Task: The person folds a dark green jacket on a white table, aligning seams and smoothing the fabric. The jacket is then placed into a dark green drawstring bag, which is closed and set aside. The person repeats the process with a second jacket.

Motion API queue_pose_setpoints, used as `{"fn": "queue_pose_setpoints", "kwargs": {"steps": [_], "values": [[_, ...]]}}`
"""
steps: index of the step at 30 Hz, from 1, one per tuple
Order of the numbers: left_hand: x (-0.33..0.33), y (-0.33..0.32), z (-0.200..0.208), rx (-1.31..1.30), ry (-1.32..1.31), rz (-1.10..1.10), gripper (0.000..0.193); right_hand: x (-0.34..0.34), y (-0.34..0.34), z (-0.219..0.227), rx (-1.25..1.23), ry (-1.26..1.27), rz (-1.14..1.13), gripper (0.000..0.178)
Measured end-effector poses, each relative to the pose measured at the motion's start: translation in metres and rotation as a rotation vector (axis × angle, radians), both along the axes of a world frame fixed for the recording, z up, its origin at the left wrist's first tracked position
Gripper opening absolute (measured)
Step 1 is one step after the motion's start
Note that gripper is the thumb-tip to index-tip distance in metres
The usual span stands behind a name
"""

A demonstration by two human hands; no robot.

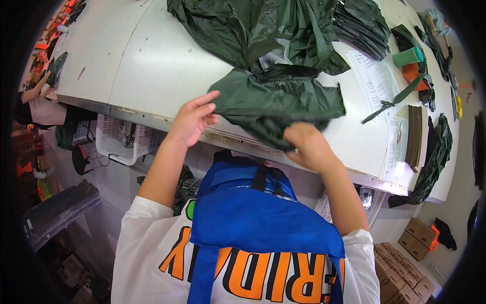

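A dark green rain garment (283,99) of thin, shiny fabric with a gathered waistband lies in front of me at the table's near edge. My left hand (195,117) is at its left end, fingers apart, the fingertips touching or almost touching the fabric edge. Closed on the garment's lower edge is my right hand (310,146), slightly blurred by motion; the fabric in its grip is mostly hidden. Just beyond lies a larger, crumpled green rain jacket (263,33), touching the gathered piece.
The white table (157,55) carries a stack of folded dark garments (360,28), printed sheets (372,76), a green cylinder (407,57) and brown card strips (415,134). A white plastic basket (119,144) sits below. Cardboard boxes (405,273) stand at right. Another person (43,104) works at far left.
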State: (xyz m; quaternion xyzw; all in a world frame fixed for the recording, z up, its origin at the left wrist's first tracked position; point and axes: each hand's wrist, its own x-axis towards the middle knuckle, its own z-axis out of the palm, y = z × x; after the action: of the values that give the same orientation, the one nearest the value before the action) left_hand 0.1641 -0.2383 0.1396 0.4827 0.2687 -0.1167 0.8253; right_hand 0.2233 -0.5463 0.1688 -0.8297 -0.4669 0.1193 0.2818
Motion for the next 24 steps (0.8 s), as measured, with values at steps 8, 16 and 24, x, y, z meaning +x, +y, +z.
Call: {"fn": "queue_pose_setpoints", "kwargs": {"steps": [8, 16, 24], "values": [[-0.047, -0.004, -0.111, 1.157, -0.187, -0.199, 0.057, -0.069, -0.011, -0.063, -0.420, 0.339, -0.070, 0.027], [-0.031, 0.007, -0.062, 0.856, 0.000, -0.202, 0.049, -0.044, -0.012, -0.087, -0.273, -0.109, -0.594, 0.073], [-0.036, -0.103, -0.042, 1.092, -0.933, -0.767, 0.037, 0.010, -0.086, -0.081, -0.017, -0.321, -0.873, 0.052]]}}
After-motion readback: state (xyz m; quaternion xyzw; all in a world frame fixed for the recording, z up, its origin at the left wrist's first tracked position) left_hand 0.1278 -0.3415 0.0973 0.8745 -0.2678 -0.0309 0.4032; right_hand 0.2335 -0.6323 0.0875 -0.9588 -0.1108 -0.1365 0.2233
